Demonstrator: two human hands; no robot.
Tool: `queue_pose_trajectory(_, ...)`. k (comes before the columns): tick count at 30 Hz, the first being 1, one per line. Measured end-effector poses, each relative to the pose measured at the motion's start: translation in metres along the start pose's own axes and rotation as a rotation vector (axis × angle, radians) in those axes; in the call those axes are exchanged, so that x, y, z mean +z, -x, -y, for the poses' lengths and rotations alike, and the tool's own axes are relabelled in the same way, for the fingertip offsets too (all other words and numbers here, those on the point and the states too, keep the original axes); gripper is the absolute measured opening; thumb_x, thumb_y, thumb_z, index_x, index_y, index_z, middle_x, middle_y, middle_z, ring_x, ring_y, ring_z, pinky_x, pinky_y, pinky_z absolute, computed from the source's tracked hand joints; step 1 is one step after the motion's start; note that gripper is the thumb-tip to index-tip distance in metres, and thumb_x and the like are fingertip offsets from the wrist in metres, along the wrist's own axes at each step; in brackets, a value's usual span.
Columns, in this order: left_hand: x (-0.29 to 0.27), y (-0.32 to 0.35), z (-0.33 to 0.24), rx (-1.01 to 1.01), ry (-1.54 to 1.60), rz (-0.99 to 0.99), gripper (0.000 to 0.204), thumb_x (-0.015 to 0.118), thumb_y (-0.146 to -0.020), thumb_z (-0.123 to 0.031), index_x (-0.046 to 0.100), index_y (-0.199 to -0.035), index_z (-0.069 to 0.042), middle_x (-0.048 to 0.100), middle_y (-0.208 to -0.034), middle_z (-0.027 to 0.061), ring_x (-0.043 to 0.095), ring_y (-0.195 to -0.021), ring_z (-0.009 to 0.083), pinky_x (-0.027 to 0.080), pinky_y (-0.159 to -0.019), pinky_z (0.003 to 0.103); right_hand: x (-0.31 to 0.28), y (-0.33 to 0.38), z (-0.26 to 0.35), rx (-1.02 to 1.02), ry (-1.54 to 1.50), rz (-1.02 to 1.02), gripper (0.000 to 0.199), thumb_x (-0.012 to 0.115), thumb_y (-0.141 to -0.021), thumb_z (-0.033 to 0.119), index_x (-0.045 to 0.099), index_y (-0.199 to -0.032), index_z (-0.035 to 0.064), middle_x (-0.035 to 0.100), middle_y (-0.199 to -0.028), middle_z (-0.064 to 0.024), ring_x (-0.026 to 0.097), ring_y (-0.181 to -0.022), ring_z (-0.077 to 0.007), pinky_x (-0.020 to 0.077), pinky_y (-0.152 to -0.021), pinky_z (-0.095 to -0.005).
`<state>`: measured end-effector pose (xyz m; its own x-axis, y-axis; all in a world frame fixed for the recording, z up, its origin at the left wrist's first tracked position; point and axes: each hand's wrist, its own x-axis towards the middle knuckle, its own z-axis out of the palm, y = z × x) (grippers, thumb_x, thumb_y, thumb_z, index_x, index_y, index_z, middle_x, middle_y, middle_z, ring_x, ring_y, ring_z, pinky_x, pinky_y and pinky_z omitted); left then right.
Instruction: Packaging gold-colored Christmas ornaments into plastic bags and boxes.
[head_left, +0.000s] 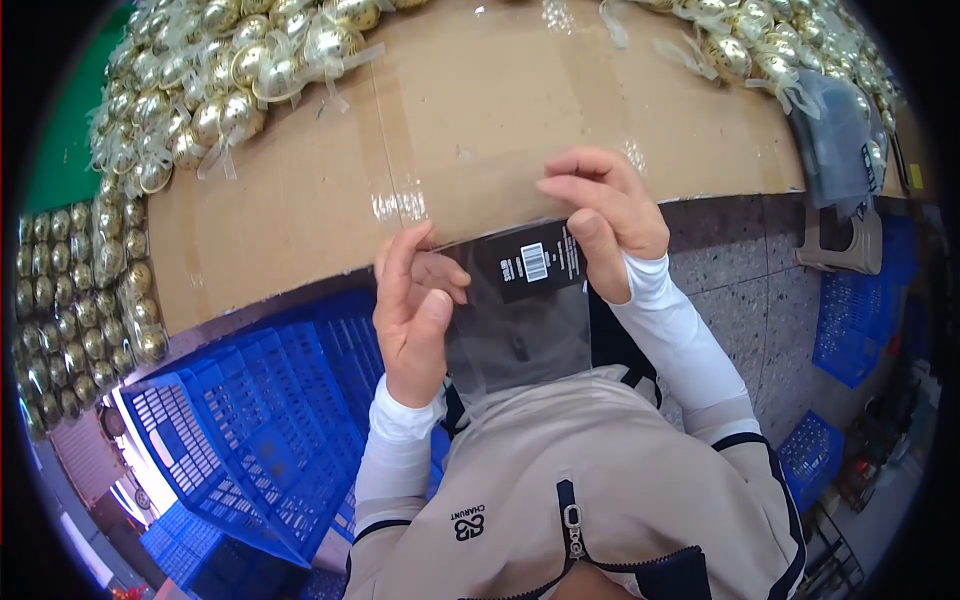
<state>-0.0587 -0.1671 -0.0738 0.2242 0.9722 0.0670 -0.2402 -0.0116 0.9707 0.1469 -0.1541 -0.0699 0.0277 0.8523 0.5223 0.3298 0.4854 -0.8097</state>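
Observation:
A clear plastic bag [520, 340] with a black printed panel and a white barcode label [534, 262] lies between my hands, from the table's near edge down to my lap. My left hand [413, 320] is at the bag's left edge, fingers loosely bent and thumb apart from them. Its fingertips reach over the bag's side; whether they press on it I cannot tell. At the upper right corner is my right hand [615, 215], with its fingers stretched out above the cardboard and its thumb beside the black panel. A gap shows between that thumb and the fingers.
Gold ball ornaments with sheer ribbons are heaped at the far left [240, 70] and far right [770, 45] of the cardboard-covered table [480, 100]. More bags [835, 140] hang over the right edge by a beige stool [840, 240]. Blue crates [250, 430] stand at lower left.

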Motion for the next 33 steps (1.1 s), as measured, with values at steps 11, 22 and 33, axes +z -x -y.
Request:
queue_pose_trajectory(11,0.002,-0.023,0.025,0.555,-0.12,-0.081,0.046,0.037,-0.096,-0.037,0.057,-0.078,0.0,0.059,-0.073,0.01,0.056,-0.073,0.0193,0.035,-0.085,0.038,0.013,0.012,-0.004,-0.021,-0.155,-0.139,0.042,0.042,-0.095,0.033,0.053,-0.069,0.0022,0.055,-0.07,-0.0073,0.051,-0.064,-0.0155,0.0399,-0.07,-0.0316)
queue_pose_trajectory(22,0.013,-0.025,0.019,0.601,-0.282,-0.066,0.056,0.034,-0.094,-0.048,0.056,-0.096,0.002,0.056,-0.075,0.0093,0.058,-0.064,0.0186,0.033,-0.096,0.045,-0.03,0.011,0.02,-0.241,0.052,0.012,0.04,0.058,-0.086,0.035,0.059,-0.099,-0.0029,0.053,-0.07,-0.0068,0.049,-0.061,-0.0168,0.0424,-0.058,-0.026)
queue_pose_trajectory(33,0.015,-0.033,-0.007,0.296,-0.293,0.181,0.03,0.07,-0.072,-0.018,0.058,-0.093,0.0,0.055,-0.088,0.0096,0.052,-0.081,0.0174,0.043,-0.074,0.031,-0.038,0.02,0.051,0.044,0.297,0.153,0.04,0.065,-0.08,0.03,0.06,-0.102,-0.002,0.051,-0.103,-0.0128,0.05,-0.085,-0.0191,0.0421,-0.073,-0.0281)
